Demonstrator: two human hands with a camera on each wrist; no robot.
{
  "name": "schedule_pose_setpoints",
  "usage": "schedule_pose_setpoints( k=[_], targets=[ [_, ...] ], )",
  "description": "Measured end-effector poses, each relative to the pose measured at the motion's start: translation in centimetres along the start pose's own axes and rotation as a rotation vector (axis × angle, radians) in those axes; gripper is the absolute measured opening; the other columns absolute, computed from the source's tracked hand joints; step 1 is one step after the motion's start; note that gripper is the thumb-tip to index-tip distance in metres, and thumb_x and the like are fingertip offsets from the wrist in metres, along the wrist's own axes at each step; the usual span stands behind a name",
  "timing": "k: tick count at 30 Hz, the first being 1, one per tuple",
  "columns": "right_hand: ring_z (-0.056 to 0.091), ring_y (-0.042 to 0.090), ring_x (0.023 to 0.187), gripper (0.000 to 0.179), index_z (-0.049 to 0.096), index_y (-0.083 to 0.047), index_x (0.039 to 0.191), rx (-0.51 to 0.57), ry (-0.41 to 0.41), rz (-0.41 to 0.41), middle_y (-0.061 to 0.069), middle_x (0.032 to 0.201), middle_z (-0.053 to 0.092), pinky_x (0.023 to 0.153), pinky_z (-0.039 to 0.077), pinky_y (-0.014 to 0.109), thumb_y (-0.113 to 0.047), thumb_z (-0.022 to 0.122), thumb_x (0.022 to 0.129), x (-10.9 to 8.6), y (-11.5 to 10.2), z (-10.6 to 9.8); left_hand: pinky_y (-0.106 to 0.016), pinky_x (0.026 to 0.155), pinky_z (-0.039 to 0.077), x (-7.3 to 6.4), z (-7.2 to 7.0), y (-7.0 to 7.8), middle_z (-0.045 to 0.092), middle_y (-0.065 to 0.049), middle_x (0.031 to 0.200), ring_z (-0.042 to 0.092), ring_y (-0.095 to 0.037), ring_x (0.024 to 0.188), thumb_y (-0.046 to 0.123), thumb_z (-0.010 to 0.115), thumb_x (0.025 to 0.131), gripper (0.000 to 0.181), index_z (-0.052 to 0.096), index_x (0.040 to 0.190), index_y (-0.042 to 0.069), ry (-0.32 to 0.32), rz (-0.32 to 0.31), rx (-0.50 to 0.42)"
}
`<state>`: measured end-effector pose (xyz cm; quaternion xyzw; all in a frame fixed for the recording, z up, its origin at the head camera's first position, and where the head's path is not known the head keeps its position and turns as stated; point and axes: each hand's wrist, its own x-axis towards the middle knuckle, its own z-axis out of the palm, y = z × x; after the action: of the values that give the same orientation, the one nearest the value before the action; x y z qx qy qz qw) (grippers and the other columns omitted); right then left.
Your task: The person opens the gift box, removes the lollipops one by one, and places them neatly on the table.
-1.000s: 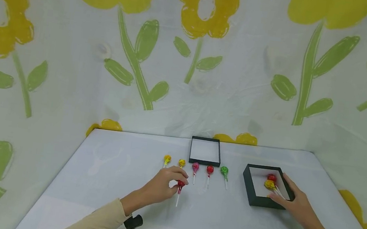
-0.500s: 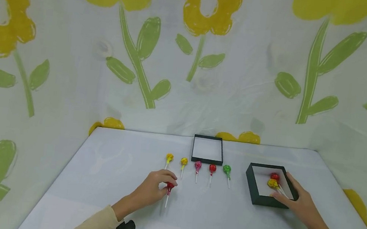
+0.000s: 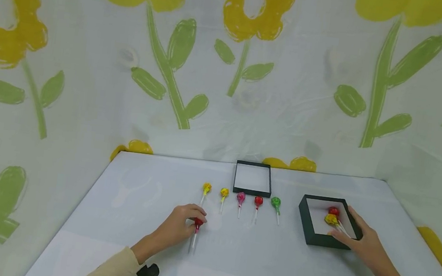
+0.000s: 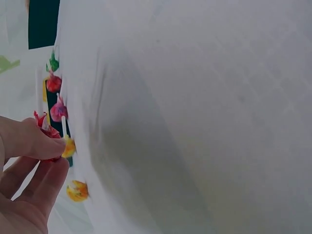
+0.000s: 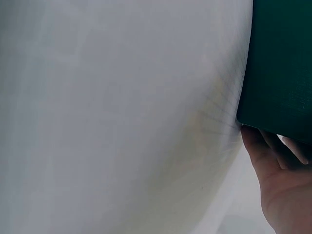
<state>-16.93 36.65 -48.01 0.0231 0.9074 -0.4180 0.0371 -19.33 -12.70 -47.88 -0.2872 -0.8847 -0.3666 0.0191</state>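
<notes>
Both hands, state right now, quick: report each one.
Left hand: closed, pinching a red lollipop.
Right hand: closed on the dark green box, gripping its side.

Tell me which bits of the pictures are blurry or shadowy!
Head view: soft, even light, but the held lollipop has a smeary-looking stick; left wrist view: a wide, soft shadow darkens the table, and the bottom lollipop looks fuzzy; right wrist view: the box looks dark, with soft shade on the table beside it.
</notes>
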Motion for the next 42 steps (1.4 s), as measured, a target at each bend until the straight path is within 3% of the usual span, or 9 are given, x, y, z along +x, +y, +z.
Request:
schedule_pose_setpoints(
  k=[8, 15, 24, 35, 42],
  targets=[
    [0.003, 0.057, 0.133, 0.096, -0.001, -0.017, 0.152, -0.002, 0.007, 0.02, 0.032, 0.151, 0.001, 0.091, 0.016, 0.077, -0.04, 0.065, 0.087, -0.1, -0.1, -0.3, -0.026, 0.079, 0.053, 0.1, 0.0, -1.1, 0.064, -0.006, 0.103, 0.062, -0.018, 0.093, -0.018, 0.059, 0.074, 0.031, 0.072, 0.091, 0.005, -0.034, -0.036, -0.053],
    [0.005, 0.057, 0.133, 0.095, 0.0, -0.019, 0.153, 0.009, -0.009, 0.008, 0.032, 0.151, 0.003, 0.091, 0.016, 0.077, -0.039, 0.065, 0.088, 0.2, -0.2, -0.1, -0.025, 0.078, 0.053, -0.4, 0.4, -1.9, 0.064, -0.002, 0.1, 0.061, -0.016, 0.09, -0.018, 0.058, 0.072, 0.033, 0.072, 0.089, 0.006, -0.025, -0.051, -0.039],
    [0.004, 0.057, 0.133, 0.096, -0.001, -0.018, 0.152, 0.004, -0.019, 0.051, 0.032, 0.151, 0.001, 0.091, 0.016, 0.077, -0.04, 0.065, 0.087, -0.2, -0.2, -0.2, -0.026, 0.078, 0.053, -0.3, 0.6, -1.7, 0.063, -0.004, 0.104, 0.061, -0.016, 0.089, -0.019, 0.057, 0.072, 0.035, 0.072, 0.09, 0.007, -0.065, -0.053, -0.058],
    [0.004, 0.056, 0.134, 0.094, 0.001, -0.019, 0.153, 0.015, 0.002, 0.009, 0.031, 0.151, 0.004, 0.091, 0.016, 0.077, -0.037, 0.066, 0.087, 0.1, -0.5, -0.2, -0.027, 0.08, 0.053, 0.1, 0.1, -1.8, 0.061, -0.002, 0.106, 0.06, -0.017, 0.092, -0.018, 0.062, 0.072, 0.036, 0.072, 0.094, 0.008, -0.049, -0.064, -0.023],
    [0.003, 0.057, 0.133, 0.095, -0.002, -0.02, 0.152, 0.019, -0.016, 0.064, 0.031, 0.151, 0.001, 0.091, 0.016, 0.077, -0.041, 0.065, 0.088, 0.0, -0.3, -0.2, -0.028, 0.078, 0.054, 0.0, -0.3, -1.9, 0.061, -0.002, 0.106, 0.059, -0.019, 0.098, -0.021, 0.058, 0.069, 0.04, 0.07, 0.094, 0.008, -0.017, -0.046, -0.006]
  ],
)
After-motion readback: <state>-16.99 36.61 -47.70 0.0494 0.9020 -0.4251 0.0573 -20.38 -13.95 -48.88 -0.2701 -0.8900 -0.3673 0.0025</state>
